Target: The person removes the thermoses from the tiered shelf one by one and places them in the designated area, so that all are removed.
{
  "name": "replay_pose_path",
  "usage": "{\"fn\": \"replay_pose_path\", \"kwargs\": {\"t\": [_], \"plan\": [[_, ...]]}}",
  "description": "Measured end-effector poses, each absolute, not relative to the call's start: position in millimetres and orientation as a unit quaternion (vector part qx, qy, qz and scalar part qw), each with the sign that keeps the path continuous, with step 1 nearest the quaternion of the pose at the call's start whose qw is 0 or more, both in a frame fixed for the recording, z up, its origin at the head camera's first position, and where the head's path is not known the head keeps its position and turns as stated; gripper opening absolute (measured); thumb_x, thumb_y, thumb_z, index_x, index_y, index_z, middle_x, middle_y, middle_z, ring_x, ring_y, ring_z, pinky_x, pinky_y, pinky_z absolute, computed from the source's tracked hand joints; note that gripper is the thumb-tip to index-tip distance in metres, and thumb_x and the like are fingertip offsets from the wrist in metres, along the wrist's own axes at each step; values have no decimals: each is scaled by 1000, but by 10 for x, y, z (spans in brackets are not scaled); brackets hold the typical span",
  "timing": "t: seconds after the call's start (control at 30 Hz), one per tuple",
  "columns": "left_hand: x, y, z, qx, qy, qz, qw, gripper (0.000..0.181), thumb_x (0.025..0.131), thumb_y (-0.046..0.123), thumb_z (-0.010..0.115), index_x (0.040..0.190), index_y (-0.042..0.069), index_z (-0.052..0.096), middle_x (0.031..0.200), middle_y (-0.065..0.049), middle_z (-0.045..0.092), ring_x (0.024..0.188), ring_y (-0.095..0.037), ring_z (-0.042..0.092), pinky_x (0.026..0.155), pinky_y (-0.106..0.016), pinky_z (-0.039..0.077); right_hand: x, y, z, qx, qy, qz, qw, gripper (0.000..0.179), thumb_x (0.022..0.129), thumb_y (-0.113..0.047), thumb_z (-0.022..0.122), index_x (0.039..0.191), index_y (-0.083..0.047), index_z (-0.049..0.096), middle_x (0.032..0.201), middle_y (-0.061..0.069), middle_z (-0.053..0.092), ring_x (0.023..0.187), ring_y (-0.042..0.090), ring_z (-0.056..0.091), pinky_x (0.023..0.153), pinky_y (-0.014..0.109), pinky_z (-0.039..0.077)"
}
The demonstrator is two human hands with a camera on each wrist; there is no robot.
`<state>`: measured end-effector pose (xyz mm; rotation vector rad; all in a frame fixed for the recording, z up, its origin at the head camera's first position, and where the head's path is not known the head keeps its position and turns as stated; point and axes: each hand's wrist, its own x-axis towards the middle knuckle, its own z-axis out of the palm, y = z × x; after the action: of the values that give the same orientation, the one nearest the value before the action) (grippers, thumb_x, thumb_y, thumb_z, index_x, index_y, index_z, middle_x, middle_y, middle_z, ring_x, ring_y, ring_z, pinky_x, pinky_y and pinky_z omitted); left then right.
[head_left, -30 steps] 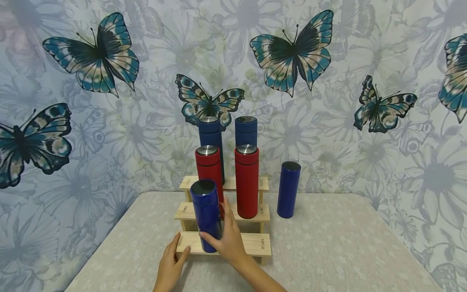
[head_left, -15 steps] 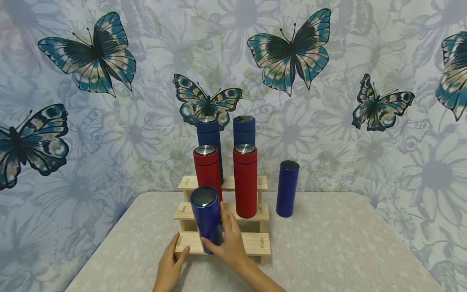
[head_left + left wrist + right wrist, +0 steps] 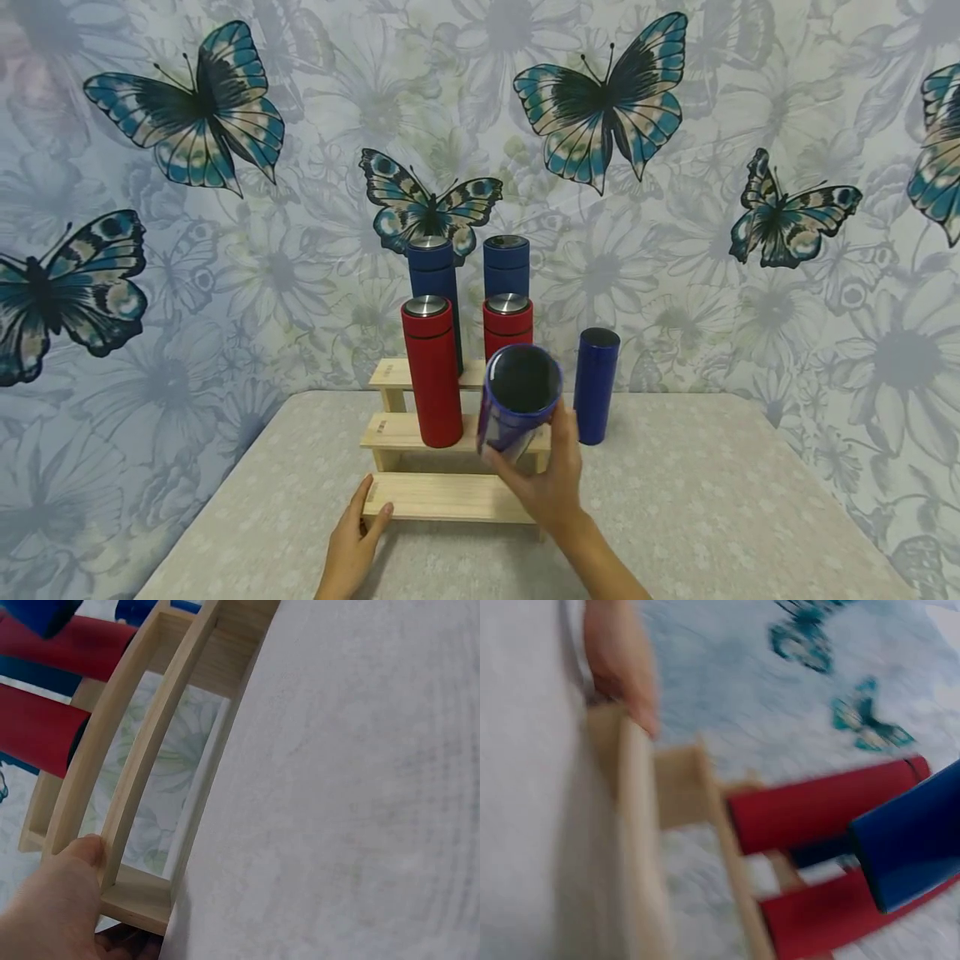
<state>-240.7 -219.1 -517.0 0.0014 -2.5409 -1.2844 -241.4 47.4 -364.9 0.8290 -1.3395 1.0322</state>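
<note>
Blue and glossy, the held flask [image 3: 517,406] is clasped in the right hand [image 3: 552,487], which we see with its thumb on the near side and its fingers round the right side. The flask is off the stand [image 3: 435,490], tilted so that its black lid faces us, in front of the right red flask [image 3: 508,333], whose lower part it hides. The left hand [image 3: 350,537], well apart from the right, grips the left end of the bottom shelf [image 3: 480,502]; in the left wrist view we find its thumb on the wood, the fingers partly hidden.

Outward from the hands, we note pale wood in three steps. On the middle shelf [image 3: 397,429] the left red flask [image 3: 433,379] stands upright beside its partner; both have steel lids. On the top shelf [image 3: 387,372] stand the left navy flask [image 3: 432,268] and the right navy flask [image 3: 507,271], each partly covered by the red one before it.

To the right of the stand, a second blue flask [image 3: 597,387] rests upright on the worktop [image 3: 712,500]. Behind all, we see a wall [image 3: 300,283] patterned with grey flowers and teal butterflies. The right wrist view is blurred.
</note>
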Motion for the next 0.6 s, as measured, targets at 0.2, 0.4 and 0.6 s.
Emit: {"fn": "replay_pose_path", "kwargs": {"t": [0.2,0.4,0.6], "plan": [[-2403,-2197,-5158,0,-882,-447,150,70,94,41,52,144,2,24,133,-32,39,98,-32,56,76,-44,50,-2623,1002,-3620,245,-583,420,651,87,77,-37,74,133,13,30,115,30,49,104,25,49,89,23,42],[-2403,-2185,-5155,-4,-880,-449,154,69,94,40,52,144,1,24,132,-33,39,100,-36,56,77,-46,50,-2664,1418,-3514,185,-597,414,661,86,76,-33,76,137,9,31,122,24,48,104,31,49,88,22,41],[-2396,-2188,-5164,-16,-877,-452,161,69,95,39,50,144,-1,23,135,-34,35,110,-47,49,83,-53,46,-3032,1874,-3759,143,-647,420,620,96,62,6,81,139,8,25,127,22,46,105,35,50,89,23,42]]}}
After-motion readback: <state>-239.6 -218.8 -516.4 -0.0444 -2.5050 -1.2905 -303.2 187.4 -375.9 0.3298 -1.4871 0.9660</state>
